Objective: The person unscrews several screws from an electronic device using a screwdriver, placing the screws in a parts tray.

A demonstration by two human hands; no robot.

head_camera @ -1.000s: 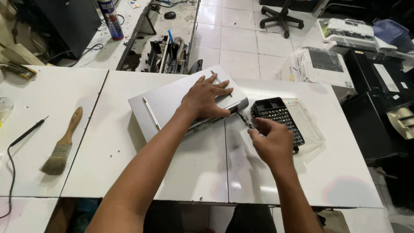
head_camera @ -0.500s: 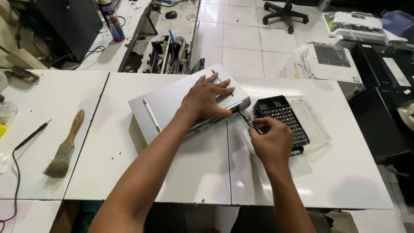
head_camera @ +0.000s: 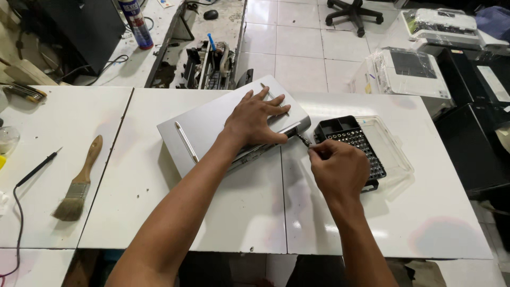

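A closed silver laptop (head_camera: 204, 127) lies bottom side up on the white table (head_camera: 255, 212). My left hand (head_camera: 255, 119) rests flat on it near its right end, fingers spread. My right hand (head_camera: 337, 167) grips a small screwdriver (head_camera: 303, 140), whose tip points at the laptop's right corner by my left thumb. Just behind my right hand sits a black bit set (head_camera: 350, 143) in an open clear plastic case (head_camera: 396, 154).
A wooden-handled paintbrush (head_camera: 77, 183) and a thin black probe with a cord (head_camera: 37, 167) lie on the left table. Behind the table are a spray can (head_camera: 135, 24), a dismantled device (head_camera: 212, 66), printers (head_camera: 409, 72) and an office chair (head_camera: 353, 10) on tiled floor.
My view has shifted slightly. My right hand keeps the screwdriver at the laptop's corner, its grip turning a little. My left hand stays pressed on the laptop.
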